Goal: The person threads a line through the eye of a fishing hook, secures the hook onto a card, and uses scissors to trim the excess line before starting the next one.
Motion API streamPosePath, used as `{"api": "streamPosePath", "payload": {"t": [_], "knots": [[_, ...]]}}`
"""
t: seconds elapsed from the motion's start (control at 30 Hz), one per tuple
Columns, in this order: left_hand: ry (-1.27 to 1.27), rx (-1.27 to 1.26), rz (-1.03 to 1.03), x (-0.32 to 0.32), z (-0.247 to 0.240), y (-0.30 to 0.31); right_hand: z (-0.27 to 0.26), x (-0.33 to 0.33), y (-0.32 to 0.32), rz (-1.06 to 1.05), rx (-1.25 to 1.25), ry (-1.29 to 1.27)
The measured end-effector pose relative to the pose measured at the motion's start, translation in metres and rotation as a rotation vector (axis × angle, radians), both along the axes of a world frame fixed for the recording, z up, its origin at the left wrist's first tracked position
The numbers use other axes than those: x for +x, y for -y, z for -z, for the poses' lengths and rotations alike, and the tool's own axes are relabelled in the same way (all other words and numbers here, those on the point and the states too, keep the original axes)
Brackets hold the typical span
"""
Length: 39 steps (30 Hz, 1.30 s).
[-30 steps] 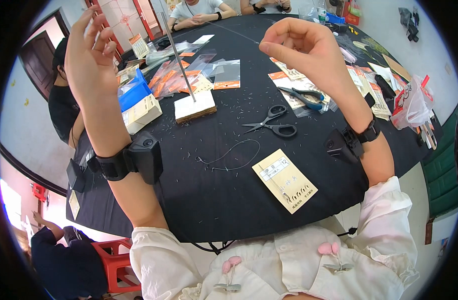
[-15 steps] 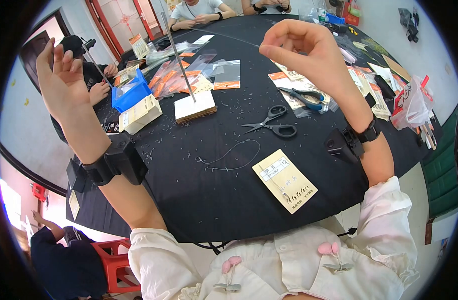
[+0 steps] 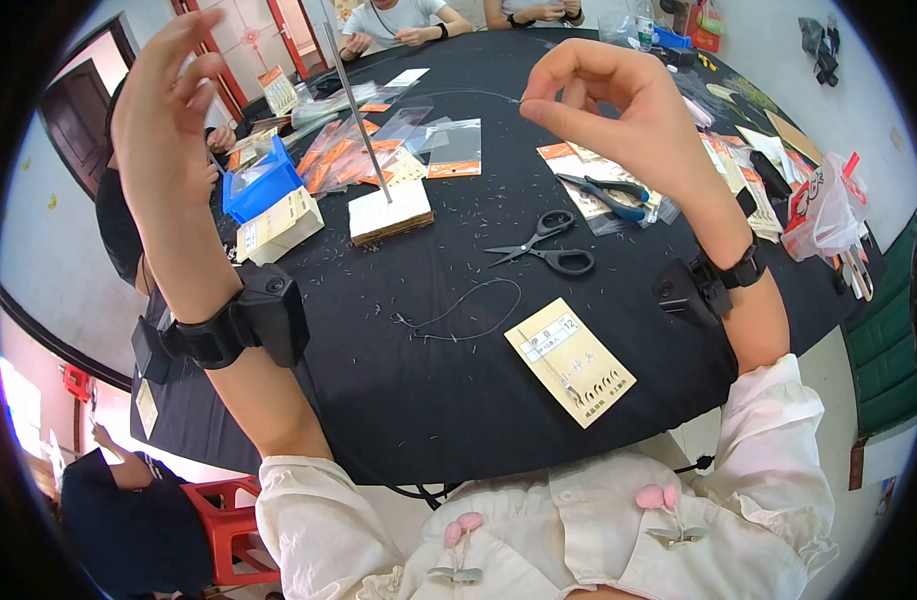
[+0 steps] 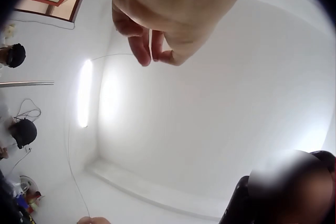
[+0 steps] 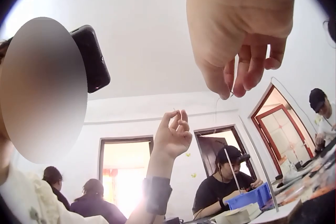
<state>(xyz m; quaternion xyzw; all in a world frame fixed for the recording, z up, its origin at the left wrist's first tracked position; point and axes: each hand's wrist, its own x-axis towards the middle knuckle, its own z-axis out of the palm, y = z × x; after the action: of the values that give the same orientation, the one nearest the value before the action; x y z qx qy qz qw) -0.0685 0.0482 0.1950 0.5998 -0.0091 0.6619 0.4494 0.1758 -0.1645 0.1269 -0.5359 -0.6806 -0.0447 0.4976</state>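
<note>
My right hand (image 3: 624, 115) pinches a thin clear line (image 3: 469, 93) between thumb and forefinger, high over the table; a small dark curved piece shows at its fingertips in the right wrist view. My left hand (image 3: 169, 130) is raised at the far left; in the left wrist view, the line (image 4: 71, 166) runs up from the right fingertips to the left hand (image 4: 168, 16), whose thumb and fingers pinch it. Below lie a loop of line (image 3: 520, 300), a yellow card with hooks (image 3: 569, 362) and black scissors (image 3: 544, 245).
A metal rod (image 3: 354, 105) stands upright in a white-topped block (image 3: 389, 215). Behind it lie plastic packets (image 3: 454, 150) and a blue bin (image 3: 264, 185). Pliers (image 3: 609, 190) rest on cards at the right, near a plastic bag (image 3: 827, 205). Other people sit around the table.
My left hand moved out to the left, then back right and up. The line, faint and straighter before, now bows in a curve. My right hand has hardly moved.
</note>
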Motion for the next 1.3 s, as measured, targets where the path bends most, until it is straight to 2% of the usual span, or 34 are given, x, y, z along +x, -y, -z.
{"api": "streamPosePath", "payload": {"t": [0.07,0.1,0.13,0.2,0.23,0.33,0.57,0.9,1.3], "knots": [[-0.416,0.215,0.098,0.002,0.001,-0.003,0.000,-0.001,0.000,-0.007,0.002,0.015],[-0.486,0.362,0.090,0.007,0.006,-0.003,-0.001,-0.002,0.001,-0.025,-0.005,0.014],[-0.486,0.361,0.090,0.017,0.011,0.007,-0.001,-0.002,0.002,-0.043,-0.013,0.013],[-0.648,0.224,-0.004,0.036,0.021,0.026,0.000,-0.002,0.001,-0.054,0.007,0.024],[-0.727,0.338,0.012,0.042,0.023,0.038,0.000,-0.002,0.000,-0.065,0.027,0.036],[-0.818,0.408,0.082,0.058,0.029,0.059,-0.001,-0.004,0.002,-0.072,0.070,0.047],[-0.875,0.420,0.139,0.071,0.041,0.061,-0.002,-0.010,0.004,-0.054,0.094,-0.009],[-0.876,0.401,0.251,0.070,0.041,0.071,0.000,-0.011,0.003,-0.019,0.180,0.085],[-0.874,0.462,0.224,0.066,0.037,0.067,0.001,-0.013,0.003,0.006,0.172,0.084]]}}
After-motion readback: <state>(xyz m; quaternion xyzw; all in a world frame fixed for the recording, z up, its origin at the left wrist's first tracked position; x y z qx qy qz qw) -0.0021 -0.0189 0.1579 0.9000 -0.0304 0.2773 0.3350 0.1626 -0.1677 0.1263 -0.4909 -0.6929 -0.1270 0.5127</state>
